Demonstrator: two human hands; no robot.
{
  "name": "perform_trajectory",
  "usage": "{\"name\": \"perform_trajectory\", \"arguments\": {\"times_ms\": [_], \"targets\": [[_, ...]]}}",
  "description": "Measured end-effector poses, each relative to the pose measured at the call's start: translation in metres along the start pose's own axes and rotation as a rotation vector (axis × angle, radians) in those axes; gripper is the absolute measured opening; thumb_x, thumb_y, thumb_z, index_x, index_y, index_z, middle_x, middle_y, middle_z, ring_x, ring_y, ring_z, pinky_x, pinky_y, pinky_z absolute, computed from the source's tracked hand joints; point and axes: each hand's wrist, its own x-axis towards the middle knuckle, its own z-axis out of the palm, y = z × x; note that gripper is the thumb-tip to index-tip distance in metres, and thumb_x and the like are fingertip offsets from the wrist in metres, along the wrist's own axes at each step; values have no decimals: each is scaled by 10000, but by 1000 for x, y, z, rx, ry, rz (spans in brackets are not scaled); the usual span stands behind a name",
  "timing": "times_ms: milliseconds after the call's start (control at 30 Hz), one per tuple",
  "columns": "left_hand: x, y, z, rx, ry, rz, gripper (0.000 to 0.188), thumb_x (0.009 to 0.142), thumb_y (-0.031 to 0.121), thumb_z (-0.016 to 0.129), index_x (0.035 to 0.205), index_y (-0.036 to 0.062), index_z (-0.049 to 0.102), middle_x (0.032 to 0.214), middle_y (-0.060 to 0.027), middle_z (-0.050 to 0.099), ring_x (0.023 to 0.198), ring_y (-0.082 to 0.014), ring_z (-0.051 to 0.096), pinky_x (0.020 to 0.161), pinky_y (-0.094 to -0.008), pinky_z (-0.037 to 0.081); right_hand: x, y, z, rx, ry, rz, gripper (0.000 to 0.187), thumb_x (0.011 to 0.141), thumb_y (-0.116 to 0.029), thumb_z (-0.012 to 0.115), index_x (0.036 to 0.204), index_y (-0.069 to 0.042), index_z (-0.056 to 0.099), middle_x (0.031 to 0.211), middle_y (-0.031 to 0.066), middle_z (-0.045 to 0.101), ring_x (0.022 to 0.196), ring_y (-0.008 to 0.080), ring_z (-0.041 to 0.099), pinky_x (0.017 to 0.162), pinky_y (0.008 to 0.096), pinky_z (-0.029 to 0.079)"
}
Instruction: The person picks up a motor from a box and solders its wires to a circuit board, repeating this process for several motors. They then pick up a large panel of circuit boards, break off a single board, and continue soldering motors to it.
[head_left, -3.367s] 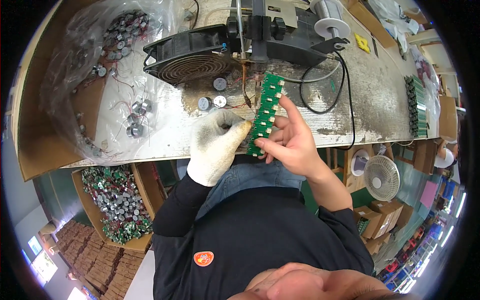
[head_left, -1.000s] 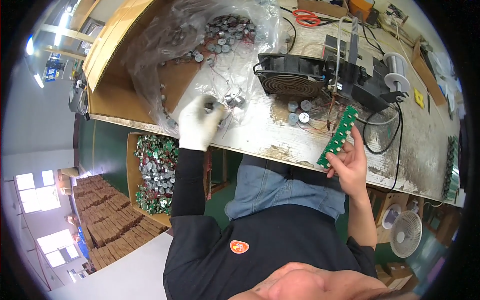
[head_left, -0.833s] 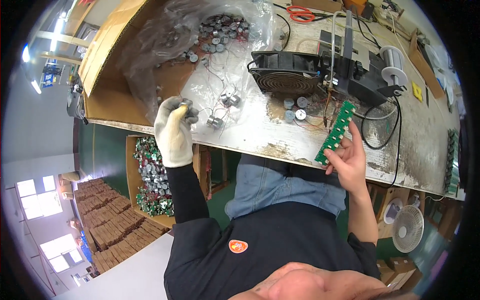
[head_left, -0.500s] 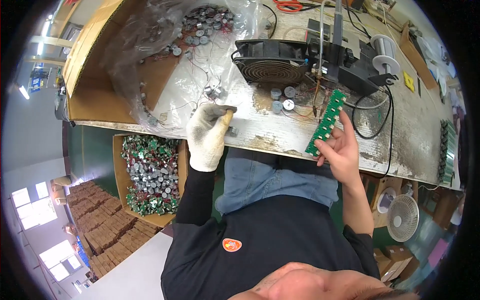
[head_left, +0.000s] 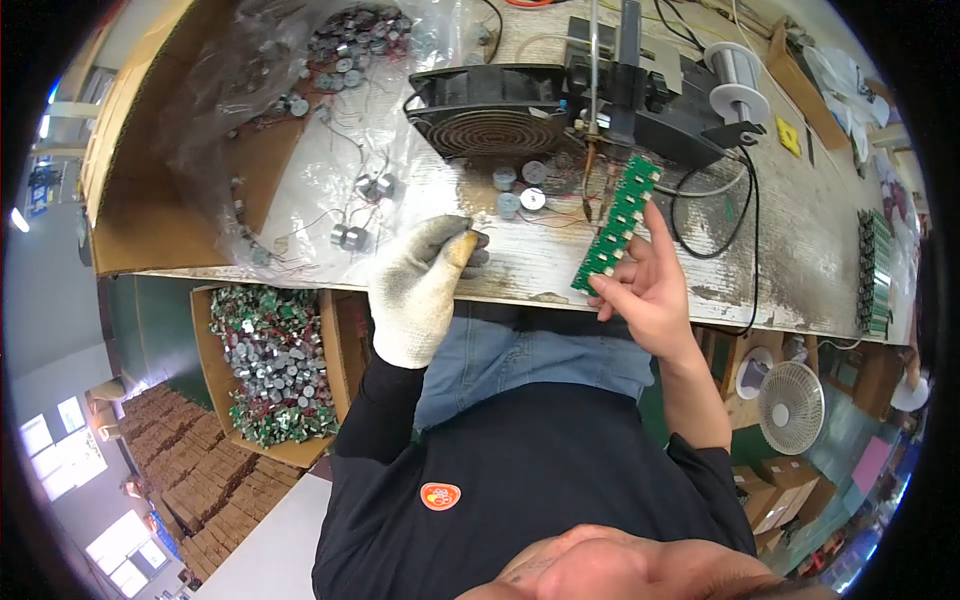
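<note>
My right hand point(head_left: 645, 290) is bare and holds a long green circuit board strip point(head_left: 617, 222) by its lower end, index finger laid along it, tilted up toward a soldering iron tip point(head_left: 590, 170). My left hand point(head_left: 422, 285), in a dirty white glove, is curled at the front edge of the workbench point(head_left: 800, 250), fingers closed around something small I cannot make out. Small round silver motors point(head_left: 520, 188) lie on the bench between the two hands. More motors with thin wires point(head_left: 352, 236) rest on a clear plastic sheet just beyond the glove.
A black fan point(head_left: 487, 112) and a soldering stand point(head_left: 625, 75) sit at the back, with a solder spool point(head_left: 738, 82) and black cable point(head_left: 745, 215). A cardboard box of motors point(head_left: 265, 370) stands below the bench at left. Green boards point(head_left: 872, 270) are stacked at far right.
The gloved left hand went out to the motors on the plastic sheet, then drew back to the bench edge with fingers closed. The right hand kept the board strip raised near the iron.
</note>
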Motion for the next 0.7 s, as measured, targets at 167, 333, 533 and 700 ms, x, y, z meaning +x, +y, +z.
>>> {"name": "perform_trajectory", "arguments": {"times_ms": [167, 333, 533, 700], "targets": [[-1, 0, 28, 49, -61, -35, 212, 927, 79, 598, 1056, -87, 621, 903, -119, 678, 801, -148, 667, 735, -259, 534, -4, -3, 3, -26, 4, 20, 913, 823, 87, 625, 1506, -76, 41, 1143, 180, 548, 724, 150, 638, 534, 229, 525], [5, -13, 42, 195, -182, 19, 169, 912, 73, 603, 1008, -58, 649, 845, -99, 667, 753, -128, 642, 679, -252, 507, -6, -4, 6, -6, -31, 50, 916, 830, 61, 640, 1513, -106, 55, 1086, 146, 546, 719, 148, 634, 542, 238, 523], [4, -22, 54, 194, -228, 25, 163, 901, 93, 613, 979, -40, 665, 823, -96, 657, 742, -126, 625, 658, -265, 491, -7, -4, 8, 26, -37, 50, 912, 837, 60, 630, 1516, -120, 49, 1098, 145, 548, 713, 148, 639, 548, 239, 524], [4, -11, 57, 221, -318, -56, 163, 906, 96, 600, 981, -33, 665, 835, -100, 656, 738, -136, 622, 668, -272, 487, -6, -3, 4, 22, -40, 43, 915, 836, 68, 624, 1517, -128, 45, 1108, 156, 547, 711, 149, 640, 550, 236, 526]]}}
